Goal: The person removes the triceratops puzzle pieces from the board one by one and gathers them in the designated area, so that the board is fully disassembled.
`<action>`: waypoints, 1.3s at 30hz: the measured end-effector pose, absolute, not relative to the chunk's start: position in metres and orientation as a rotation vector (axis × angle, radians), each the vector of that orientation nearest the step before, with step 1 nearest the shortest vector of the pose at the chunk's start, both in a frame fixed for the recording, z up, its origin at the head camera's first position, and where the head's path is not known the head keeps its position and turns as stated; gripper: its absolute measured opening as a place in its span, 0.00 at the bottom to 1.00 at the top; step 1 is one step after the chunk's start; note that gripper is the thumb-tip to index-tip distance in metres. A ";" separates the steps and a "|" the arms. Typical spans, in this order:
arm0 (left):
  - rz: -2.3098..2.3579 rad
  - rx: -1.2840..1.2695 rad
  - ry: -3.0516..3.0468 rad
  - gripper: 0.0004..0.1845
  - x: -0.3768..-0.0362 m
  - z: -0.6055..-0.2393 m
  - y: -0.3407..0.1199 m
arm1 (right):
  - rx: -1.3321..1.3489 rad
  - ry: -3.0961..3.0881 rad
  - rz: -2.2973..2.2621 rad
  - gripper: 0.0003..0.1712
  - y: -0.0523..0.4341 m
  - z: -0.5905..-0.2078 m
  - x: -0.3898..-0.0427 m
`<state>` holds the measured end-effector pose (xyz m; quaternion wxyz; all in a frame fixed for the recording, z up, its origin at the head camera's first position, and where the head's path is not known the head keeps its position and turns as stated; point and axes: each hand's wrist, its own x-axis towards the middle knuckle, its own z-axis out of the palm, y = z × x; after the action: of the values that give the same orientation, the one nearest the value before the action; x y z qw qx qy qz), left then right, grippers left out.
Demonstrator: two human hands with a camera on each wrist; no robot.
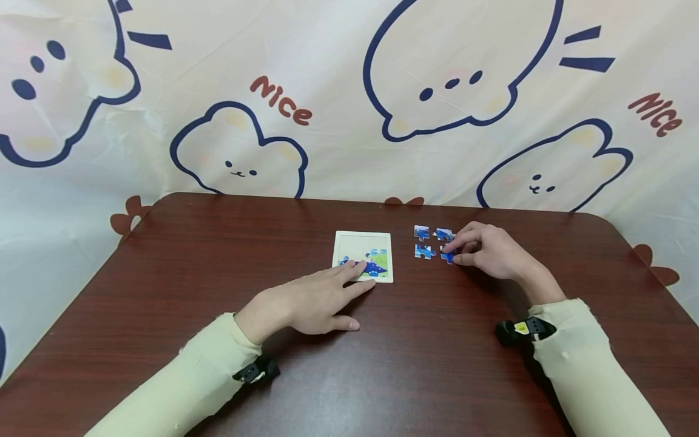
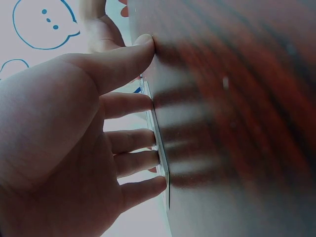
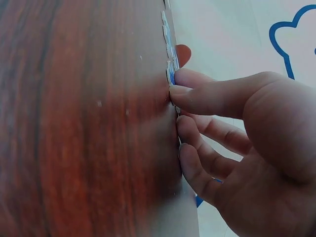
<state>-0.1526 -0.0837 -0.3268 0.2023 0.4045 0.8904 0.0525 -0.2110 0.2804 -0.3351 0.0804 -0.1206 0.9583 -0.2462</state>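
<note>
I am sitting at a dark wooden table (image 1: 218, 255). My left hand (image 1: 306, 300) is lying flat, fingers straight, pressing the near edge of a small white puzzle tray (image 1: 363, 240) at twelve o'clock. My right hand (image 1: 491, 250), at two o'clock, is pinching a loose blue puzzle piece (image 1: 448, 257) between thumb and fingertips; three other pieces (image 1: 422, 232) are lying just beside it. The thin piece may be slipping from my pinch, or nudging its neighbours out of place.
</note>
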 end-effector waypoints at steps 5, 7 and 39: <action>0.147 1.119 2.484 0.40 -0.153 -0.326 -0.084 | -0.370 2.874 -0.759 0.14 0.280 -0.335 -0.212; 0.147 1.117 2.481 0.40 -0.153 -0.326 -0.084 | -0.361 2.874 -0.789 0.13 0.280 -0.334 -0.212; 0.144 1.176 2.505 0.38 -0.158 -0.323 -0.075 | -0.618 2.711 -0.848 0.23 0.165 -0.327 -0.212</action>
<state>-0.1582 -0.0755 -0.3225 0.1844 0.4173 0.8884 0.0512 -0.2116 0.1645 -0.3265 0.1172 -0.2111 0.9261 -0.2897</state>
